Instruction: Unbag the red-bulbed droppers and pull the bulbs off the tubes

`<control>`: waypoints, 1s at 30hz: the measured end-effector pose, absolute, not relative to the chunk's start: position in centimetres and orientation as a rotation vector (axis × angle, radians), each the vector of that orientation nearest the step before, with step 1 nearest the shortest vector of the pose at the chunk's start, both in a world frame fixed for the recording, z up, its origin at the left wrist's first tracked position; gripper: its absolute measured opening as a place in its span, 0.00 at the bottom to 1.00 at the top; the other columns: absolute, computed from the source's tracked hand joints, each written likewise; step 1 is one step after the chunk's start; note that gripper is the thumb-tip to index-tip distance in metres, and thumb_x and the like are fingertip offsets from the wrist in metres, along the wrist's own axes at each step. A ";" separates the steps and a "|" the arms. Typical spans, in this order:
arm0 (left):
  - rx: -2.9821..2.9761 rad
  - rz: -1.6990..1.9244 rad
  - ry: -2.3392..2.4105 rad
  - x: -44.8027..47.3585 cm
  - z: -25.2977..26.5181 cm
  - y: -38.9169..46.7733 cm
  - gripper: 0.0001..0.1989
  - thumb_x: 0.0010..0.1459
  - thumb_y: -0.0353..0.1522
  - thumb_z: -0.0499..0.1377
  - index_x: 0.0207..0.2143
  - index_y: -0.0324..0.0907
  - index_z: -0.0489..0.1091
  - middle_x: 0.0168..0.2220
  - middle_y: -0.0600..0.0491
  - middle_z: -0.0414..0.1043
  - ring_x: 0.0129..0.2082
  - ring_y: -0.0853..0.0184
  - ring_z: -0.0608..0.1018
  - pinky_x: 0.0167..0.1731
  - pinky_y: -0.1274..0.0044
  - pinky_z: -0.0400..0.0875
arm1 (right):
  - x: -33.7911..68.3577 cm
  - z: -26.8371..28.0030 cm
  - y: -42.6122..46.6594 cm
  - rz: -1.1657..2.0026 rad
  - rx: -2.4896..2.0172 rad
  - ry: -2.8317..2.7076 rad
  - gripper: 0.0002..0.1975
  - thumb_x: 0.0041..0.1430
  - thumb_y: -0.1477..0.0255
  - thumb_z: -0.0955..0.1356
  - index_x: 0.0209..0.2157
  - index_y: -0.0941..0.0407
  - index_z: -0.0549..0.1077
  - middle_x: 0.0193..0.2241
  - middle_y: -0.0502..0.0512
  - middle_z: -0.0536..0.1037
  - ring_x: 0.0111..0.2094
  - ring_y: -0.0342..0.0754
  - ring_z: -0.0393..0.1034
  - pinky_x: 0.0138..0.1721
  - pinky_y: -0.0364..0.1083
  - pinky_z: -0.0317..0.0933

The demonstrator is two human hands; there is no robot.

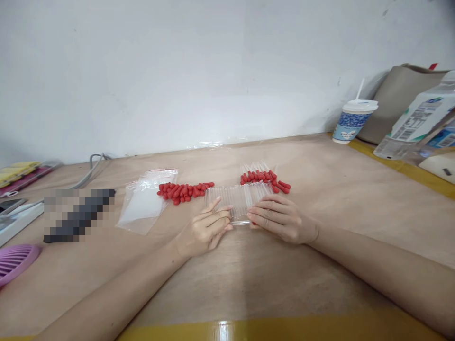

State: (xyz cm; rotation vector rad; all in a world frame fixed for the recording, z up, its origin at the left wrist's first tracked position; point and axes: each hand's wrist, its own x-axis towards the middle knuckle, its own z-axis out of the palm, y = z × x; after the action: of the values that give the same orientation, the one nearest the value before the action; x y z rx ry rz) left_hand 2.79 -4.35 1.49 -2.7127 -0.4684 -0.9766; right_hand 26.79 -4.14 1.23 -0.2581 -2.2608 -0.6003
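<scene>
A row of clear thin tubes [241, 196] lies side by side on the table between my hands. My left hand [206, 229] is at the row's near left, its fingers closed on a clear dropper tube [242, 222] that lies crosswise toward my other hand. My right hand [279, 219] bends over the row's right end. A bit of red shows at its fingertips, a red rubber bulb [253, 223] mostly hidden by the fingers. Left of the row is a pile of red rubber bulbs [183, 192]. Behind it lie several clear droppers with red bulbs [259, 176] fitted on.
Clear zip bags [144, 203] lie left of the bulb pile. Farther left are a blurred dark object [80, 215], a cable [83, 180] and a pink slatted object [17, 263]. A paper cup [350, 125], a plastic bottle [414, 121] and a beige bag [386, 99] stand back right.
</scene>
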 end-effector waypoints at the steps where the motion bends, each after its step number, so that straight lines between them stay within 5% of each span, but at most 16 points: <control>1: -2.714 -0.979 -0.473 2.6 1.5 -4.3 0.04 0.58 0.24 0.52 0.34 0.37 0.66 0.34 0.52 0.74 0.45 0.67 0.75 0.56 0.66 0.61 | 27.0 1.4 -4.1 -0.603 -0.249 -2.265 0.11 0.53 0.77 0.68 0.40 0.63 0.71 0.36 0.56 0.78 0.39 0.47 0.71 0.42 0.48 0.66; 5: -2.630 -1.037 -0.585 1.1 1.9 -3.8 0.05 0.58 0.24 0.52 0.34 0.38 0.67 0.34 0.52 0.74 0.44 0.66 0.75 0.54 0.64 0.64 | 29.0 1.8 -2.9 -0.546 -0.396 -2.145 0.06 0.56 0.76 0.65 0.37 0.58 0.72 0.33 0.54 0.78 0.37 0.46 0.71 0.41 0.48 0.65; 9: -2.470 -1.073 -0.969 -0.2 2.4 -2.9 0.06 0.57 0.26 0.53 0.35 0.39 0.70 0.37 0.50 0.73 0.39 0.67 0.76 0.43 0.72 0.73 | 31.9 1.4 -0.5 -0.508 -0.863 -1.880 0.05 0.55 0.70 0.67 0.33 0.53 0.75 0.29 0.52 0.78 0.31 0.46 0.70 0.36 0.48 0.62; 14: -2.328 -1.183 -1.074 -0.1 1.8 -1.7 0.10 0.58 0.27 0.53 0.41 0.40 0.71 0.31 0.51 0.67 0.31 0.70 0.71 0.29 0.77 0.71 | 34.1 -0.1 2.2 -0.042 -1.332 -1.648 0.14 0.53 0.62 0.66 0.36 0.56 0.75 0.25 0.54 0.74 0.25 0.45 0.67 0.27 0.45 0.61; 19: -2.313 -1.137 -1.044 0.3 2.1 -1.7 0.13 0.58 0.26 0.51 0.46 0.40 0.68 0.28 0.53 0.64 0.27 0.72 0.68 0.28 0.79 0.69 | 34.5 -0.3 3.2 0.221 -1.647 -1.380 0.16 0.43 0.59 0.71 0.30 0.57 0.72 0.21 0.52 0.73 0.23 0.45 0.66 0.25 0.44 0.59; 30: -2.370 -0.992 -0.909 0.9 1.7 -1.6 0.12 0.57 0.26 0.52 0.44 0.40 0.67 0.32 0.51 0.70 0.26 0.73 0.72 0.29 0.81 0.70 | 34.4 -0.4 3.5 0.342 -1.724 -1.512 0.10 0.47 0.64 0.68 0.27 0.55 0.76 0.26 0.53 0.78 0.29 0.48 0.71 0.30 0.45 0.61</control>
State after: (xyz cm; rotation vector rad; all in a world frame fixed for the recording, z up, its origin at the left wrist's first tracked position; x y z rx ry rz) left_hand 0.92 -1.64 1.70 -2.3700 -0.9085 -0.9925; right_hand 34.39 3.47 -0.42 -1.7235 -1.5122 0.3424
